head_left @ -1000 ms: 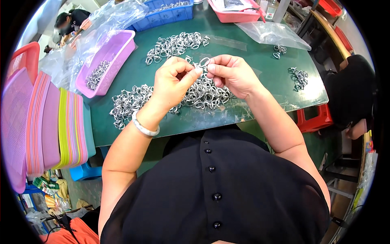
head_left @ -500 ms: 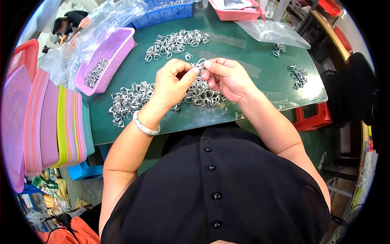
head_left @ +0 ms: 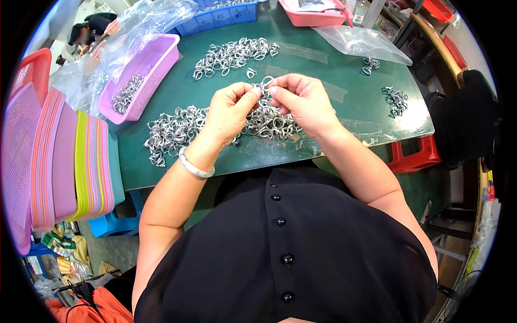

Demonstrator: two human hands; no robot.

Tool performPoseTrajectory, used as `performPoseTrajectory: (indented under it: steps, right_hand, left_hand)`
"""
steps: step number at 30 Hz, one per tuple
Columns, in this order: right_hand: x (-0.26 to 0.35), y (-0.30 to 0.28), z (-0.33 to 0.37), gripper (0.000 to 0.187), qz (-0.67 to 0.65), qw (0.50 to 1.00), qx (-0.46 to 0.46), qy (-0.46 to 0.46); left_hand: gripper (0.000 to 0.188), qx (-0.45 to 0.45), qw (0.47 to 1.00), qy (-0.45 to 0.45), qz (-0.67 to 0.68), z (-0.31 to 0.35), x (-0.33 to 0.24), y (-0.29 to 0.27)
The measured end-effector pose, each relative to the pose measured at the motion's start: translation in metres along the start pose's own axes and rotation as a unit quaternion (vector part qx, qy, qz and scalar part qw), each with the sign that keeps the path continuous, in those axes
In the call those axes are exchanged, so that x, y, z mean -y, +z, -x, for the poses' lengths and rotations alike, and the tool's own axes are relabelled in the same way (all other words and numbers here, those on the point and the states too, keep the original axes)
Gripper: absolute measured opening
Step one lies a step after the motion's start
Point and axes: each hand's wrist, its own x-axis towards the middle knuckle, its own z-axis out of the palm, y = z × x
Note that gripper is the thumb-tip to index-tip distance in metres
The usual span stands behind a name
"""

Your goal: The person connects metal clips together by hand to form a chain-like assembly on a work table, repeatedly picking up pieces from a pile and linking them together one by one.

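My left hand (head_left: 230, 110) and my right hand (head_left: 308, 106) meet over the green table, their thumbs and forefingers pinching one small silver metal ring (head_left: 267, 81). Its loop sticks up between the fingertips, while the lower part is hidden by them. Under and beside my hands spreads a near pile of similar metal rings (head_left: 175, 131), partly covered by the left wrist and hand. Farther off lies a second pile of rings (head_left: 229, 55), with a single loose ring (head_left: 251, 73) just in front of it.
A purple basket (head_left: 156, 81) holding some rings stands at left, by clear plastic bags. Stacked colored baskets (head_left: 70, 161) rise at the table's left edge. Blue (head_left: 218, 19) and pink (head_left: 312, 19) bins stand at the back. Small ring clusters (head_left: 396, 101) lie right. Another person (head_left: 97, 27) works far left.
My right fingers have shifted their grip lower, so the ring's loop now shows above the fingertips. My left hand has moved only slightly.
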Motion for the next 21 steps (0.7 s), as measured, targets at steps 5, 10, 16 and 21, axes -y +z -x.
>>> performPoseTrajectory:
  steps: [5, 10, 16, 21]
  right_hand:
    - [0.001, 0.002, 0.0, 0.013, 0.04, 0.999, -0.012, -0.007]
    - [0.004, 0.001, 0.0, 0.013, 0.033, 0.999, -0.011, 0.02]
    - [-0.002, -0.034, -0.012, 0.014, 0.312, 0.948, 0.03, -0.051]
    - [0.015, -0.049, -0.027, 0.017, 0.523, 0.84, 0.14, -0.033]
  left_hand:
    - [0.013, 0.009, 0.998, 0.014, -0.064, 0.001, 0.005, -0.002]
    - [0.011, 0.004, 0.996, 0.007, -0.089, 0.003, 0.003, -0.001]
    - [0.015, 0.021, 0.905, 0.126, -0.406, 0.003, 0.005, -0.005]
    - [0.016, 0.031, 0.913, 0.099, -0.393, -0.001, -0.004, -0.009]
